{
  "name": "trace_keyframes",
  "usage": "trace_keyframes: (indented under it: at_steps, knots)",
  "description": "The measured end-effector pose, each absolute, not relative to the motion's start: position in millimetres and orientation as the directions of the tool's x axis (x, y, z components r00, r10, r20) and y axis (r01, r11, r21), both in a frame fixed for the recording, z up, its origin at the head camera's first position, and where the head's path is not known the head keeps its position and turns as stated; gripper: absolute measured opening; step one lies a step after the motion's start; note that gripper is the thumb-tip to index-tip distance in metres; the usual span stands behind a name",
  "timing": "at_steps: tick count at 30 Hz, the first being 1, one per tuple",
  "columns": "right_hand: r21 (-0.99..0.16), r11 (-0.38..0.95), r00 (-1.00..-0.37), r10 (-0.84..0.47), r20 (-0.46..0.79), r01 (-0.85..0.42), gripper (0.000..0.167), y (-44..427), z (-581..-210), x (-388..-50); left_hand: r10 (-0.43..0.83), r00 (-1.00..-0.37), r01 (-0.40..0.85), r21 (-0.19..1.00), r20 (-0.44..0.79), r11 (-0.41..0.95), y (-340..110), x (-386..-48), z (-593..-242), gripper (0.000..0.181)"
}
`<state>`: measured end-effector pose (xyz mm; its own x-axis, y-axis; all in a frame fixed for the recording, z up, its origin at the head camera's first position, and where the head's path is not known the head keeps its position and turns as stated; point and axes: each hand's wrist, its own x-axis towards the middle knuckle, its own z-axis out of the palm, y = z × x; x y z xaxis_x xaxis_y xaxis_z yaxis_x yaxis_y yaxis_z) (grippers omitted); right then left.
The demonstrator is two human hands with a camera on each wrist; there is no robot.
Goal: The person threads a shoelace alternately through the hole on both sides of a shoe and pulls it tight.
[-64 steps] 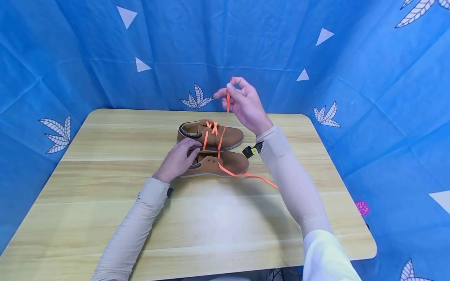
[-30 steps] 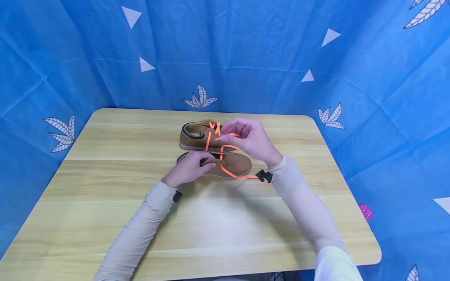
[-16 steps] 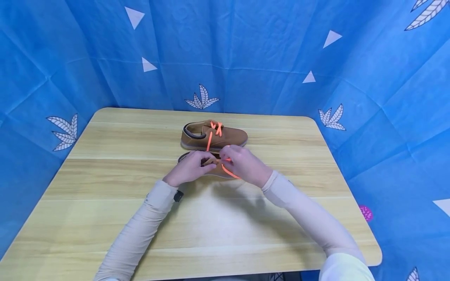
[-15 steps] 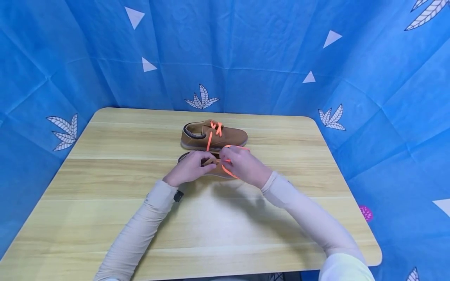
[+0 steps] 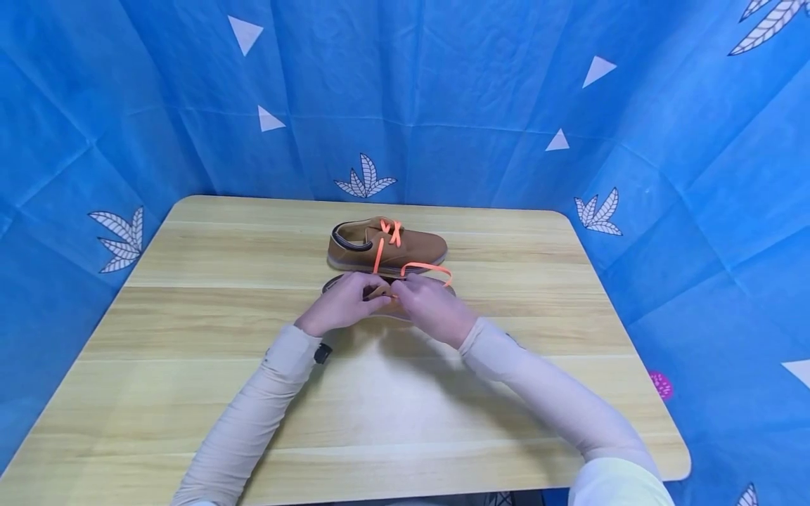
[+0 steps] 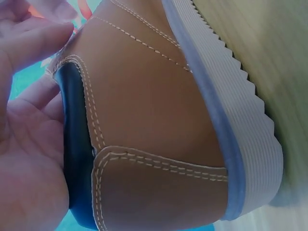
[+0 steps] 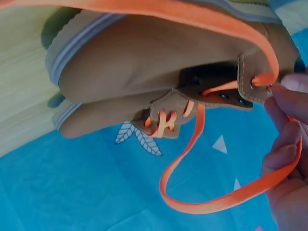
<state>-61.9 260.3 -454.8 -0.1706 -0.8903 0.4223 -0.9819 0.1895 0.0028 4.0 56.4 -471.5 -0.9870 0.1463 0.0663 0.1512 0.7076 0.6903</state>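
Two brown shoes stand side by side. The near shoe has an orange shoelace through its front eyelets. My left hand grips this shoe's eyelet flap between thumb and fingers; the left wrist view shows the palm beside the dark collar. My right hand pinches the lace close to an eyelet on the same flap. In the right wrist view the lace hangs in a loop to the right hand, and another length crosses above. The lace tip is hidden by fingers.
Behind it stands the far shoe, its orange lace crossed through the eyelets. Both shoes are on a light wooden table. A blue patterned curtain hangs along the back and sides.
My right hand has come down from high above the shoes, with the lace, to the near shoe's eyelets. My left hand has moved forward from the heel area to the eyelet flap.
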Motion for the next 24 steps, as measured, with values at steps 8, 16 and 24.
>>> trace_keyframes:
  at_steps: [8,16,24]
  knots:
    - [0.122,0.178,-0.105,-0.886,0.451,-0.976,0.024,254.8,-462.5,-58.0,0.167,-0.981,0.033,0.768,-0.097,0.640,44.0,-6.1,-458.9,0.042]
    - [0.168,0.182,-0.087,-0.883,0.460,-0.969,0.021,251.1,-465.6,-56.7,0.242,-0.937,-0.029,0.745,-0.254,0.667,34.8,-26.8,-450.6,0.045]
    - [0.250,0.178,-0.050,-0.894,0.445,-0.952,0.024,247.0,-462.5,-54.4,0.262,-0.940,0.025,0.724,-0.218,0.690,35.5,-33.5,-452.9,0.021]
